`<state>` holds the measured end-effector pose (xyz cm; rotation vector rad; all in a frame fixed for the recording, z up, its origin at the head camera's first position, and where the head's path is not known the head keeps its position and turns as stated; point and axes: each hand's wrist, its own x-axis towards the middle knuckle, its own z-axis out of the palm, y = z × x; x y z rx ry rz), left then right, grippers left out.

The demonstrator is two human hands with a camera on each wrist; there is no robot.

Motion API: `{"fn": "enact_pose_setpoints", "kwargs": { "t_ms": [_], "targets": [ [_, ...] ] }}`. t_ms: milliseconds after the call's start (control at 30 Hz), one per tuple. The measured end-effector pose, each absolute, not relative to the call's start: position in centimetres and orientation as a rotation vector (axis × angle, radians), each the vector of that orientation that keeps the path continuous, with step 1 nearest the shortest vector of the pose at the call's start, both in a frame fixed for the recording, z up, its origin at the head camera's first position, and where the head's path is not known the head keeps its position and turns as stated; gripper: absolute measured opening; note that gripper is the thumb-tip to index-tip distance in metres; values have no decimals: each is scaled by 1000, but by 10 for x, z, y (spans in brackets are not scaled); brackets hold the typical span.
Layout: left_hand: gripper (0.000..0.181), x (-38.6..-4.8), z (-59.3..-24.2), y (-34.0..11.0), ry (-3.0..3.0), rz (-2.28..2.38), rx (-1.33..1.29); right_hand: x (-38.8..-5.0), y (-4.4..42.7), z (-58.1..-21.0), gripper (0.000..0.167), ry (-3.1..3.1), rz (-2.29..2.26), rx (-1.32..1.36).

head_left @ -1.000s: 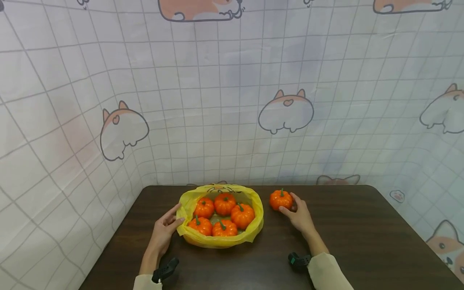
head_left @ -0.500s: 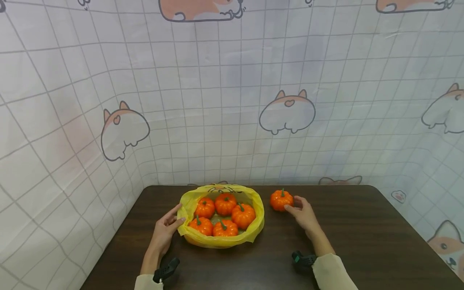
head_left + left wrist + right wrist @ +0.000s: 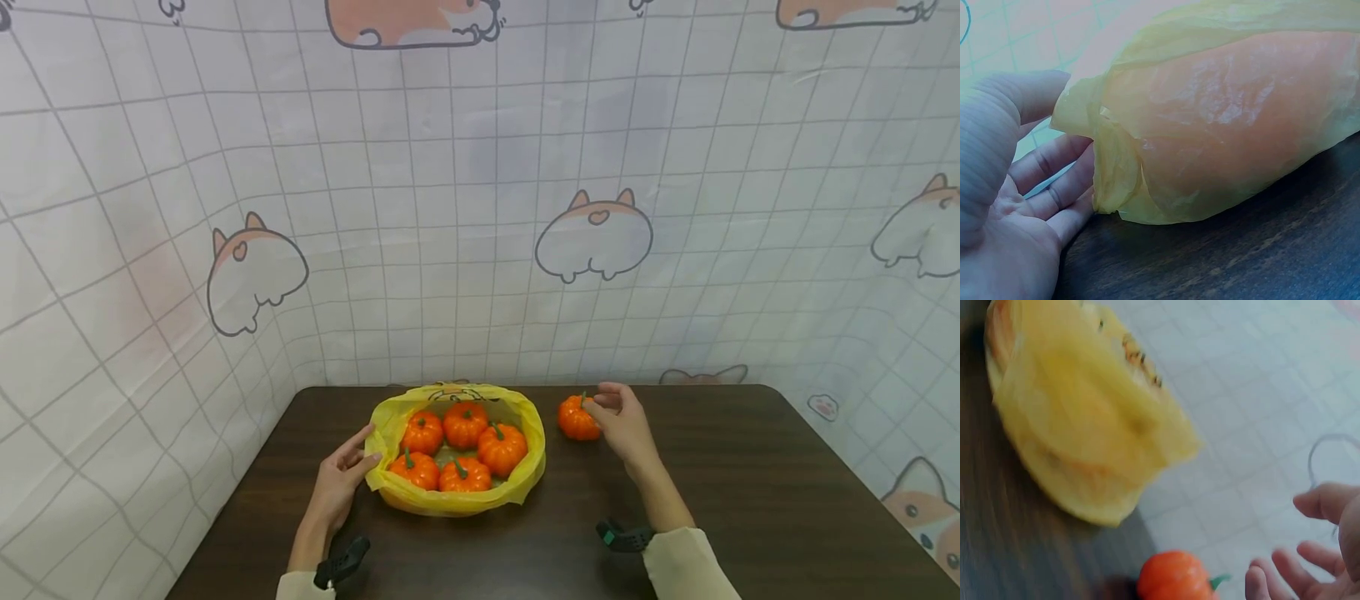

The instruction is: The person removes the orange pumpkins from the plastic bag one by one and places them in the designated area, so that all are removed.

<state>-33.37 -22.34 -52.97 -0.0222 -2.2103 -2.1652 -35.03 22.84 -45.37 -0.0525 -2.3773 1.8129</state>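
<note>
A yellow plastic bag (image 3: 468,502) sits on the table with its mouth wide, several small orange pumpkins (image 3: 502,450) inside. My left hand (image 3: 336,483) is at the bag's left side. Its thumb and fairly straight fingers touch the bag's edge (image 3: 1113,169), and some fingertips are hidden behind the plastic. One more pumpkin (image 3: 577,418) with a green stem stands right of the bag. My right hand (image 3: 624,427) hovers beside and just above that pumpkin. In the right wrist view, the thumb and fingers (image 3: 1291,575) are spread, with a gap to the pumpkin (image 3: 1175,578).
The dark wooden table (image 3: 750,500) extends to the right and in front of the bag. A white gridded cloth with cartoon dogs (image 3: 480,208) hangs behind the table and along both sides. Each wrist carries a black band (image 3: 626,536).
My right hand first drew away from the lone pumpkin to the right, then rose to just above its right side. The left hand and bag have stayed put.
</note>
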Motion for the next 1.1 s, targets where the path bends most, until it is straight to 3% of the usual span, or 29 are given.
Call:
{"fn": "enact_pose_setpoints", "kwargs": {
  "t_ms": [267, 633, 1100],
  "targets": [
    [59, -334, -530, -224, -2202, -2175, -13, -336, 197, -435, 48, -2415, 1711, 284],
    [59, -334, -531, -223, -2196, -2168, -29, -325, 155, -443, 47, -2367, 1768, 605],
    [59, -334, -530, -224, -2178, -2190, -35, -325, 135, -470, 59, -2471, 1667, 591]
  ]
}}
